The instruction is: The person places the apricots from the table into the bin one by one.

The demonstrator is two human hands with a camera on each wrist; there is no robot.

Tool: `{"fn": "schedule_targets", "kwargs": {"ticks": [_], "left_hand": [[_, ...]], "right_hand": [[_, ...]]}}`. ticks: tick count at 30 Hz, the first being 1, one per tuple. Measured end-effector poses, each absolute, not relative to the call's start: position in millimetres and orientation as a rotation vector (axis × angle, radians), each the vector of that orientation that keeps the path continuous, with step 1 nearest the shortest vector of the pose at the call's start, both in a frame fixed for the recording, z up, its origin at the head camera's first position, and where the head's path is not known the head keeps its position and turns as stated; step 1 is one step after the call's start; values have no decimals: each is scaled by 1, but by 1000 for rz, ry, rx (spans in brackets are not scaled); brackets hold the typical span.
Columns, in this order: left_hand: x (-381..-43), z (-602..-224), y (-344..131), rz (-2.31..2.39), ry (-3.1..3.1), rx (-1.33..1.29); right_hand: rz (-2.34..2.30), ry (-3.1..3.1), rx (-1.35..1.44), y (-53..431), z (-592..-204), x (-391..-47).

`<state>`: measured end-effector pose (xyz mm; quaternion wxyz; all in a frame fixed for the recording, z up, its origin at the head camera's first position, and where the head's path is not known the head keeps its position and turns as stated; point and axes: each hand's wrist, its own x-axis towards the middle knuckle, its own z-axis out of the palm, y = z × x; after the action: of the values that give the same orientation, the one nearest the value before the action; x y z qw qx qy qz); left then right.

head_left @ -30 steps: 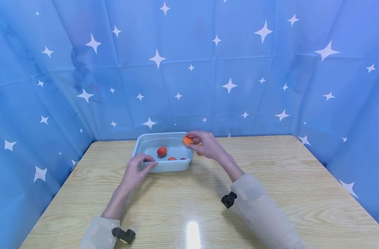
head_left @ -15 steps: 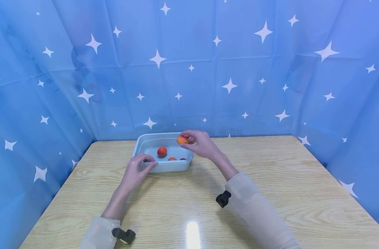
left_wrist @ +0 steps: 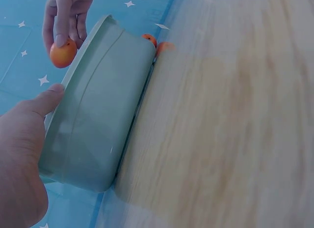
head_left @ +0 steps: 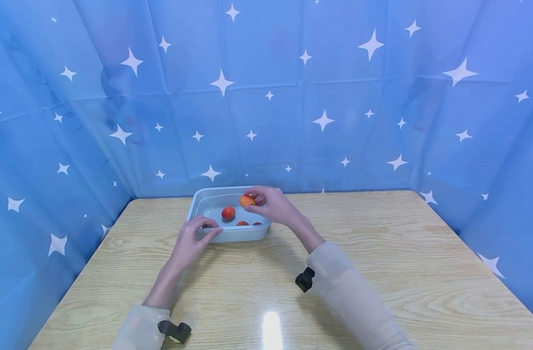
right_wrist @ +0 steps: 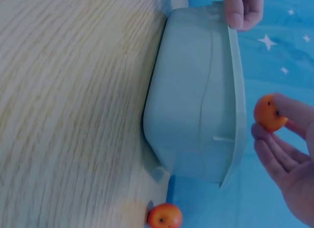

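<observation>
A pale blue-green plastic bin (head_left: 240, 236) stands near the back of the table. My left hand (head_left: 194, 239) grips its near rim at the left, thumb outside in the left wrist view. With thumb and fingertips, my right hand (head_left: 275, 208) pinches a small orange-red fruit (head_left: 247, 201) over the bin's right half, above rim height in the right wrist view (right_wrist: 270, 113). Inside the bin lies a red fruit (head_left: 228, 213). Two more, an orange one (head_left: 242, 223) and a dark red one (head_left: 257, 223), show only their tops behind the near wall.
Another orange-red fruit (right_wrist: 165, 216) rests on the wooden table (head_left: 380, 272) beside the bin's right end; the right hand hides it in the head view. A blue curtain (head_left: 275, 116) with white stars hangs behind and along both sides of the table.
My right hand has moved left with the pinched fruit, from the bin's right edge to over its inside, dipping slightly at the end. The left hand stays on the rim.
</observation>
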<state>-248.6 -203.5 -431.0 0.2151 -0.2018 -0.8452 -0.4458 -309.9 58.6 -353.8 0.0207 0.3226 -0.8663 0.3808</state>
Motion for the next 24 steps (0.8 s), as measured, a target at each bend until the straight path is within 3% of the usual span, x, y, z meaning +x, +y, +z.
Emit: {"fn": "schedule_targets", "kwargs": {"ticks": [24], "left_hand": [[-249, -433, -204, -1217, -2349, -532]], "right_hand": [[1090, -2656, 1040, 64, -363, -316]]}}
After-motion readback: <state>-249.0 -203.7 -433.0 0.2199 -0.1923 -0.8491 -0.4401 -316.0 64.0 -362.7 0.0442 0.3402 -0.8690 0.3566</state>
